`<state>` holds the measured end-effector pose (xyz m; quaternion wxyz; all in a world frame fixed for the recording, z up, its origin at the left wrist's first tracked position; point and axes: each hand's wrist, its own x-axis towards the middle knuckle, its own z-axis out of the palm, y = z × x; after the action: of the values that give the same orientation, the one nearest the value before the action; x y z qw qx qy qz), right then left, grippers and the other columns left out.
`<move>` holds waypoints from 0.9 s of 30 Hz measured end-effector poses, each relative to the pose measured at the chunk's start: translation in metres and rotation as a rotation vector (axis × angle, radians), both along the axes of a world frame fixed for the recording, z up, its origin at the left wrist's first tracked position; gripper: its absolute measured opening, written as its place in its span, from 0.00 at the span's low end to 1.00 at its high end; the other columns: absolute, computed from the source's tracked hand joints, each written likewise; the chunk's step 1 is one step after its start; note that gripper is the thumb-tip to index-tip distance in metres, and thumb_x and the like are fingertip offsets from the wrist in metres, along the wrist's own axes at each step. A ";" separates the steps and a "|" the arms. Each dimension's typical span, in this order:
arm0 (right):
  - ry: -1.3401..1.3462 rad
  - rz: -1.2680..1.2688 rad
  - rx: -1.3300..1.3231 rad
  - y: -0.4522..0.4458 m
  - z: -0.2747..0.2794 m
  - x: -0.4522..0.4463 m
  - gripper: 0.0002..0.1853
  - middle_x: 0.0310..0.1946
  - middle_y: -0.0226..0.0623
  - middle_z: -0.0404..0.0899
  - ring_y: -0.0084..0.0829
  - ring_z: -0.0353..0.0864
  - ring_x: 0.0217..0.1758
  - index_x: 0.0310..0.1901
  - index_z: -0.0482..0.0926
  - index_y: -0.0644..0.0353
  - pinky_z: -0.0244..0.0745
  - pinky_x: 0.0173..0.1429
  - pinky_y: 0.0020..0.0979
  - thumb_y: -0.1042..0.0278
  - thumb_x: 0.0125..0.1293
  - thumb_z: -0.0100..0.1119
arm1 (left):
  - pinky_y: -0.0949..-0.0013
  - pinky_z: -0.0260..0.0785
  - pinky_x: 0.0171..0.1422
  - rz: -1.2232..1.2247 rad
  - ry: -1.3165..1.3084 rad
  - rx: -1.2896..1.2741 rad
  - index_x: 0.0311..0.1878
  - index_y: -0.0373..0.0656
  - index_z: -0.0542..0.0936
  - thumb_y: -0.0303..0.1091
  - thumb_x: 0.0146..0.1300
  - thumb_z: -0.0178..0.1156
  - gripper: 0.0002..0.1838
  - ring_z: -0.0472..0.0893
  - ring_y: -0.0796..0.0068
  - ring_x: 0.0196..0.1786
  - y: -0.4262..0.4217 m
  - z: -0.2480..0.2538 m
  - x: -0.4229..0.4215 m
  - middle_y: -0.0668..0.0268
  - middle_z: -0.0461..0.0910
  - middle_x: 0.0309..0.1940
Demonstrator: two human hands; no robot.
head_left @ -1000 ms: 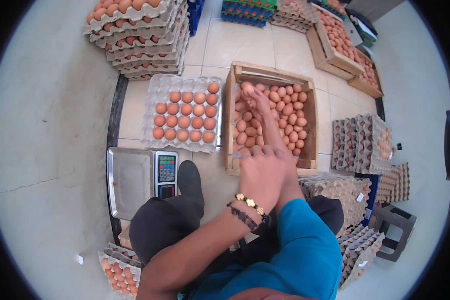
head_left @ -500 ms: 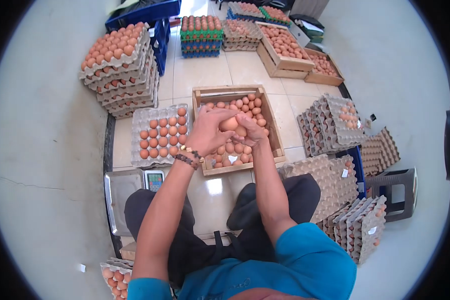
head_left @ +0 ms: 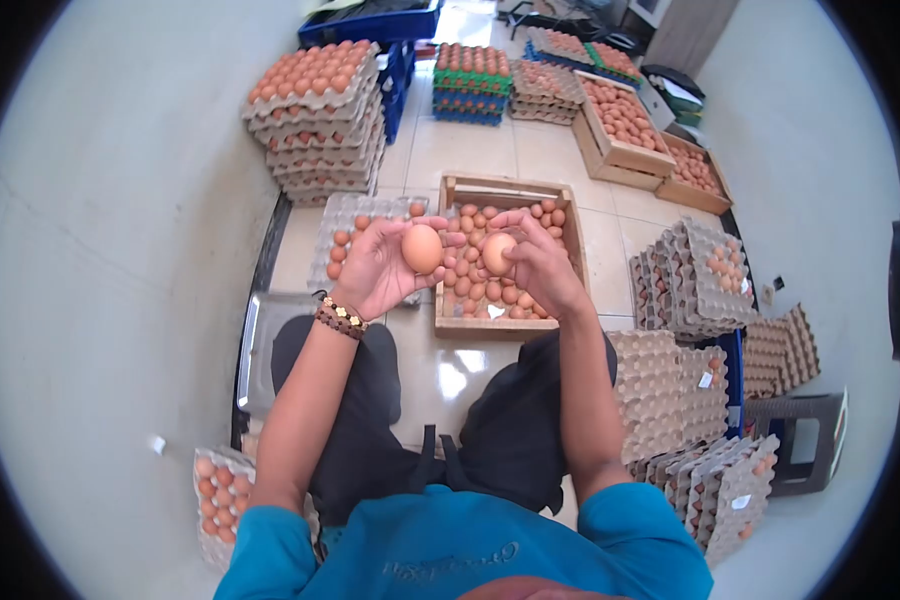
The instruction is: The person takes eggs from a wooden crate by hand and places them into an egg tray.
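Note:
My left hand (head_left: 373, 268), palm turned up, holds a brown egg (head_left: 422, 249) on its fingers, with the thumb curled behind. A second, paler egg (head_left: 498, 254) is pinched in the fingertips of my right hand (head_left: 544, 268). Both hands are raised above a wooden crate (head_left: 505, 329) holding many loose brown eggs, my left one toward the crate's left side. Partly covered by my left hand, a grey pulp egg tray (head_left: 336, 213) with eggs in it lies just left of the crate.
Tall stacks of filled egg trays (head_left: 315, 130) stand at the back left. More wooden crates of eggs (head_left: 625, 112) are at the back right. Pulp trays (head_left: 670, 385) and a grey stool (head_left: 805, 440) line the right side. A metal scale pan (head_left: 260, 350) lies beside my left knee.
My hands, close together over the crate before, have moved apart, each with one egg. My left hand has turned palm up. The whole view has shifted, so things appear farther right.

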<state>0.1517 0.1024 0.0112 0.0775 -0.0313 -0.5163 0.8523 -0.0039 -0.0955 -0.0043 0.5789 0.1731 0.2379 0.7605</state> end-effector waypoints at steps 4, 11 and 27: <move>0.081 -0.203 0.460 -0.026 -0.019 0.000 0.26 0.49 0.35 0.78 0.25 0.81 0.50 0.54 0.71 0.63 0.81 0.52 0.25 0.77 0.57 0.74 | 0.59 0.80 0.57 0.132 -0.066 -0.087 0.60 0.32 0.73 0.56 0.73 0.48 0.32 0.81 0.59 0.53 -0.029 -0.009 0.023 0.48 0.77 0.58; 0.178 -0.111 0.711 -0.065 -0.014 -0.007 0.24 0.46 0.35 0.80 0.26 0.84 0.47 0.51 0.83 0.62 0.84 0.47 0.26 0.75 0.51 0.78 | 0.68 0.79 0.54 0.281 -0.006 -0.225 0.59 0.37 0.74 0.46 0.76 0.52 0.21 0.81 0.70 0.50 -0.057 -0.030 0.063 0.55 0.76 0.56; 0.249 0.007 0.937 -0.100 -0.024 0.006 0.36 0.47 0.36 0.80 0.25 0.84 0.40 0.55 0.79 0.63 0.85 0.42 0.25 0.69 0.42 0.85 | 0.82 0.71 0.33 0.595 0.243 -0.437 0.60 0.35 0.77 0.31 0.63 0.71 0.24 0.77 0.88 0.32 -0.142 -0.005 0.128 0.64 0.82 0.41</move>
<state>0.1572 0.0023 -0.0127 0.1418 0.1112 -0.8314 0.5256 0.1238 -0.2373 -0.0094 0.3238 0.0579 0.5010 0.8005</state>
